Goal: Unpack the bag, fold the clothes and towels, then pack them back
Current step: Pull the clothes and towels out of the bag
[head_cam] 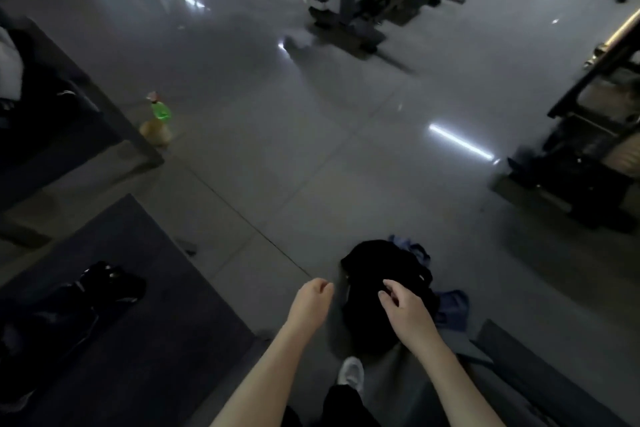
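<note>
Dim floor [311, 149], black bag [374, 263]; contents indistinct

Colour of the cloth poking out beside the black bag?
Blue crumpled cloth beside the black fabric bag; head view.

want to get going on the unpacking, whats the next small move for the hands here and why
Probably lower both hands onto the black bag and feel for its opening. The left hand and right hand hover just above it and hold nothing, and blue cloth lies crumpled on the floor at its right side.
</note>
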`<state>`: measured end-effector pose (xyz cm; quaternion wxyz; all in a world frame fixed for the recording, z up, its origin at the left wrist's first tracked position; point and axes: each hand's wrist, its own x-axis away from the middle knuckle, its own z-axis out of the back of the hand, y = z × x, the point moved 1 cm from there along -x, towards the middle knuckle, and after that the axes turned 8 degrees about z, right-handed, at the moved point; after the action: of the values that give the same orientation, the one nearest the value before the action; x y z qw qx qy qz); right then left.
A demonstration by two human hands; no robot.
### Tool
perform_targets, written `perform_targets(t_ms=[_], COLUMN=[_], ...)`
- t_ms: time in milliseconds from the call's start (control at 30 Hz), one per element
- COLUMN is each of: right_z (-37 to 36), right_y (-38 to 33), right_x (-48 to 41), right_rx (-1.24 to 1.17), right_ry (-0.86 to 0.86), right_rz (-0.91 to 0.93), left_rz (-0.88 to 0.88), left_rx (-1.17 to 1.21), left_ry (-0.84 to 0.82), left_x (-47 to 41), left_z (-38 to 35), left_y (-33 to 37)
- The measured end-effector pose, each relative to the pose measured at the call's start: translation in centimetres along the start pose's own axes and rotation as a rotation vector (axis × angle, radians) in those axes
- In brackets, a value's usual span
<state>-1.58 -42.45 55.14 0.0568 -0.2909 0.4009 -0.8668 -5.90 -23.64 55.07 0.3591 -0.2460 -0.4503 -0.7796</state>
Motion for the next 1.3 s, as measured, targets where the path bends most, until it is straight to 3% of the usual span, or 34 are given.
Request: perform_targets(t_ms=[300,600,733,867,1033,1300], right_z=[-1.0,-6.6,-8.4,-8.8,-8.8,-11.9], right_y=[10.7,25.2,31.8,37.2,42.4,45.5], right_x=[-9.2,-20.6,-25.6,-30.7,-37.2,-38.9], right_rx=[0.018,0.013,0.136,0.379,0.569,0.553], right_ry=[-0.024,0.140,0.137,0.097,0.046,-0.004], right_rz=[-0.199,-0.322,-0.326,-0.288,-0.307,-0.327], left_rz=[0.072,0.029,0.148,0.454,0.635,0.438], left_rx=[-0.192,-0.345,-0.362,-0.221,0.057,0.393], left_ry=[-0.179,-0.302,-0.365,-0.351,-0.342,-0.178], left_x=[-13.8,-31.1,-36.3,-40.4,-44.1,-49.2], left_z=[-10.0,-21.3,-26.9,-32.6,-38.5,-39.8], left_y=[-3.2,-7.2,-10.2,-13.3,-15.5,-13.7])
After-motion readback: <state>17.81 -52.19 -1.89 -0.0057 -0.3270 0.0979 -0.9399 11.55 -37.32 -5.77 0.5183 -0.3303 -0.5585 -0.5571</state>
